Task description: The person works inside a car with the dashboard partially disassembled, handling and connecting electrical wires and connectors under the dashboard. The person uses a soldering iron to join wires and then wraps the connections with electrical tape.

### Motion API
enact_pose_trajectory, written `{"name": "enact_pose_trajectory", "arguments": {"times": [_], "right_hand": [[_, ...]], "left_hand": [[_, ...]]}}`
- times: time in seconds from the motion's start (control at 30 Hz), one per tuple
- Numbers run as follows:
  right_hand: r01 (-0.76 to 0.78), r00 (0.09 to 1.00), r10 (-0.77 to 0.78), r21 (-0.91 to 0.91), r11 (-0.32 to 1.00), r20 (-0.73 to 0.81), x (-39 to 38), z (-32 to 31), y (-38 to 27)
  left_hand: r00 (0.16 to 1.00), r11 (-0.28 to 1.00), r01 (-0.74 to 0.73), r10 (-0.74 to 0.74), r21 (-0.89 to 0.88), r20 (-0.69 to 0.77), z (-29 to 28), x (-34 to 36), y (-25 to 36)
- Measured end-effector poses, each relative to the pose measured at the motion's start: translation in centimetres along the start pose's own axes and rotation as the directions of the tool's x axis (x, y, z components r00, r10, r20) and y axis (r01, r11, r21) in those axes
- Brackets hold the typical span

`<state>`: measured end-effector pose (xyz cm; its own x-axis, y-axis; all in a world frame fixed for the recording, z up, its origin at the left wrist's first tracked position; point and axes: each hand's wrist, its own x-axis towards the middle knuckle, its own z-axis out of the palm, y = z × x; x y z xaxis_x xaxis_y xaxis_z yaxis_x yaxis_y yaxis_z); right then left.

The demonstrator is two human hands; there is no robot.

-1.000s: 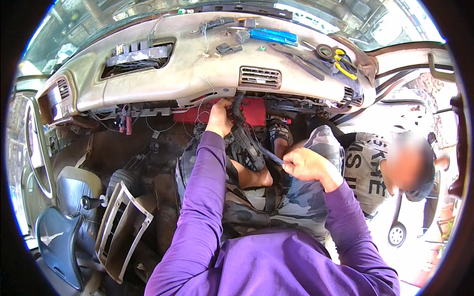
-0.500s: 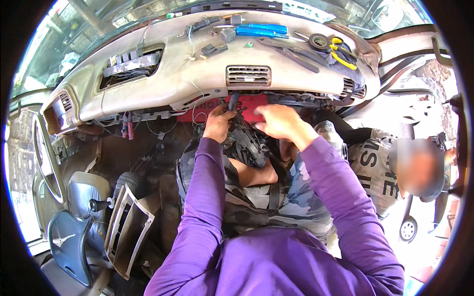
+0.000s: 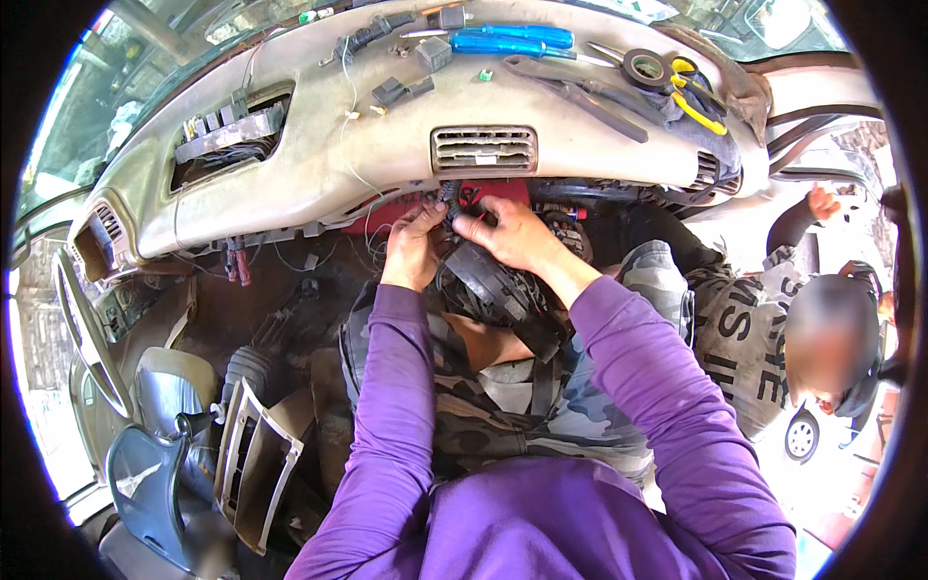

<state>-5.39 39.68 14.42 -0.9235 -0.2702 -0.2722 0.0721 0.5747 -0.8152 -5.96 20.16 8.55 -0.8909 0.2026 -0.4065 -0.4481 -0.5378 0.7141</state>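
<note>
Below one centre vent point(image 3: 483, 150), two hands point(image 3: 413, 249) point(image 3: 519, 235) grip one black corrugated tube point(image 3: 450, 194), two blue-handled screwdrivers point(image 3: 493, 45) above.

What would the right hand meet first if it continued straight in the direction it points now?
The right hand would probably meet the black corrugated tube first, with the left hand just beyond; exact depth is unclear here.

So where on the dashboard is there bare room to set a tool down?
Two patches on the dashboard look bare: one between the connector block and the thin wire, the other between the centre vent and right vent, below the black tool handles. It's crowded along the upper right, with blue screwdrivers, a tape roll and a yellow-handled tool.
</note>
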Motion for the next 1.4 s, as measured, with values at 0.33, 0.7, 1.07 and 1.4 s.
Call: {"name": "enact_pose_trajectory", "arguments": {"times": [0.33, 0.7, 1.07, 1.4], "right_hand": [[0.155, 0.977, -0.171, -0.12, 0.98, -0.131, -0.1, 1.5, 1.7], [0.112, 0.98, -0.101, 0.055, 0.992, -0.169, 0.5, 0.3, 2.7], [-0.015, 0.941, 0.005, -0.027, 1.0, -0.338, -0.3, 1.2, 1.7], [0.043, 0.944, -0.097, -0.171, 0.984, -0.316, -1.3, 2.4, 1.7]], "left_hand": [[0.989, 0.993, -0.043, 0.026, -0.112, -0.145, 1.9, 0.0, -0.2], [0.99, 0.997, -0.066, 0.06, -0.05, -0.125, -0.6, 1.3, -2.2], [0.983, 0.982, -0.179, 0.177, -0.061, -0.043, 0.4, 1.0, -2.8], [0.992, 0.993, -0.119, 0.12, 0.024, -0.041, 0.7, 0.5, -2.0]]}}
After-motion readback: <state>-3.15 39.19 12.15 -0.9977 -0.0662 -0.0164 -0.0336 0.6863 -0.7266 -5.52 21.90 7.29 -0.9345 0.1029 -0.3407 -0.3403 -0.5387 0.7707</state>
